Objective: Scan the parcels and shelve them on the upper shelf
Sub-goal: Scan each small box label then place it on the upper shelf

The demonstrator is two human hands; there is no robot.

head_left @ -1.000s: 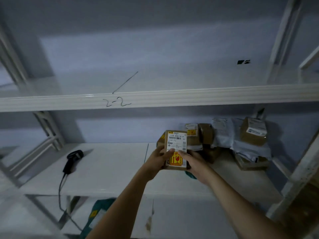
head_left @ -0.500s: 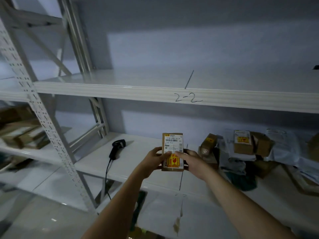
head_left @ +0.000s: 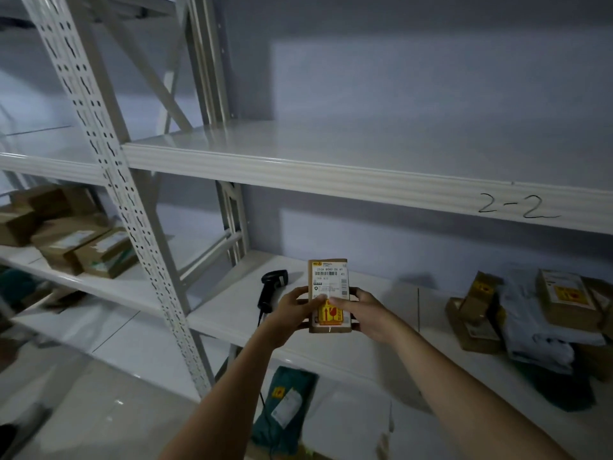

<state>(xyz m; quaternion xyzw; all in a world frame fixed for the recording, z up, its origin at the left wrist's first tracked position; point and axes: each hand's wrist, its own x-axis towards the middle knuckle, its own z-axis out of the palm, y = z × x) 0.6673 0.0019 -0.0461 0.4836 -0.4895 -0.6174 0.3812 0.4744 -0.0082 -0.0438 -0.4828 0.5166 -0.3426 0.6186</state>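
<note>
The person is holding a small brown cardboard parcel (head_left: 328,295) with a white label and a yellow sticker, in front of the lower shelf (head_left: 232,313). The left hand (head_left: 293,308) and the right hand (head_left: 360,310) are wrapping their fingers around its two sides. It looks light and stiff. The sticker hints it may break, so holding both sides seems safest. The black scanner (head_left: 270,287) is lying just beside. The upper white shelf (head_left: 298,164) is waiting above.

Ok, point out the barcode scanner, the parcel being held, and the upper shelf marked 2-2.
barcode scanner (head_left: 272,284), head view, on its black head.
parcel (head_left: 328,277), head view, on its white barcode label.
upper shelf (head_left: 365,182), head view, on its front lip.
</note>
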